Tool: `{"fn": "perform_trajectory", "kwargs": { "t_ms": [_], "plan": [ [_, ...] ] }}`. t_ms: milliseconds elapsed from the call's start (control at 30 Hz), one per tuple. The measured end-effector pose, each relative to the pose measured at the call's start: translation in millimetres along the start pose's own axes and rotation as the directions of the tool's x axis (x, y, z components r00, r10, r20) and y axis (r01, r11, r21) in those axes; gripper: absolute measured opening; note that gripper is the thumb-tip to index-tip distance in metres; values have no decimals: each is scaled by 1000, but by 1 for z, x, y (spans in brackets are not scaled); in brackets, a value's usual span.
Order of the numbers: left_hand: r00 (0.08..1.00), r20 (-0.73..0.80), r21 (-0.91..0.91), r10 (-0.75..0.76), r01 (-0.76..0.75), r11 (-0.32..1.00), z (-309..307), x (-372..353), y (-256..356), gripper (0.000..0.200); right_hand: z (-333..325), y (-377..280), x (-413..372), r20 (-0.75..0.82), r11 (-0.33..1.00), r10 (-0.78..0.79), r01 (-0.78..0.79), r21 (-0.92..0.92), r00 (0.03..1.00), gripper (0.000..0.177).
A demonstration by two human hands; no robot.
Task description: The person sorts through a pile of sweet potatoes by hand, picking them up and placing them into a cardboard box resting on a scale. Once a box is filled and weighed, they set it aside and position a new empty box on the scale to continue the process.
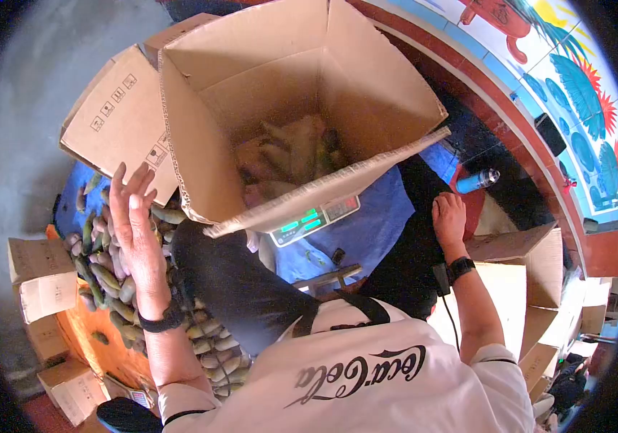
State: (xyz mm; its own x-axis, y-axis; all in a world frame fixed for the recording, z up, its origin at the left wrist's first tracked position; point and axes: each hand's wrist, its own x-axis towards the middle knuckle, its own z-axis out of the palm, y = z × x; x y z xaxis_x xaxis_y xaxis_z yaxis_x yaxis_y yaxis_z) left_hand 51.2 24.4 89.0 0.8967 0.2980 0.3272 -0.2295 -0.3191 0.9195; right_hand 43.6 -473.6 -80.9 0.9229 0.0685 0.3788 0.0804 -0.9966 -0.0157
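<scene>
My left hand is raised beside a large open cardboard box, its fingers apart and nothing in it. Beneath that hand lies a pile of elongated green and purplish produce, whose exact kind I cannot make out. More produce sits in shadow at the bottom of the box. The box stands over a digital scale with lit green digits, its platform hidden. On my dark-trousered leg rests my right hand, empty, with its fingers lying over the knee.
A blue bottle is by my right knee. Smaller cardboard boxes stand at the far left, and more boxes are at my right. Blue sheeting covers the floor ahead. A tiled, painted wall curves along the right.
</scene>
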Motion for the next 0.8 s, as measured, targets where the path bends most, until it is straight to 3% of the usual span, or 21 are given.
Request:
{"fn": "perform_trajectory", "kwargs": {
  "t_ms": [133,267,367,733,800],
  "plan": [
    [988,143,-49,-52,60,997,-2,-14,-8,74,0,1,0,0,1000,-4,4,-6,1000,9],
    [962,246,-135,-122,159,978,0,-25,-18,79,-2,0,0,-3,1000,-3,3,1,1000,9],
    [956,265,-48,-128,146,988,-1,-28,-22,81,-4,-2,-1,21,1000,23,-24,0,999,9],
    [946,296,-30,-136,151,988,2,-29,-17,75,-4,-2,0,-42,1000,6,-6,13,999,7],
    [958,256,56,-128,117,992,3,-28,-17,75,-4,-2,0,-46,1000,6,-6,10,999,7]
  ]
}}
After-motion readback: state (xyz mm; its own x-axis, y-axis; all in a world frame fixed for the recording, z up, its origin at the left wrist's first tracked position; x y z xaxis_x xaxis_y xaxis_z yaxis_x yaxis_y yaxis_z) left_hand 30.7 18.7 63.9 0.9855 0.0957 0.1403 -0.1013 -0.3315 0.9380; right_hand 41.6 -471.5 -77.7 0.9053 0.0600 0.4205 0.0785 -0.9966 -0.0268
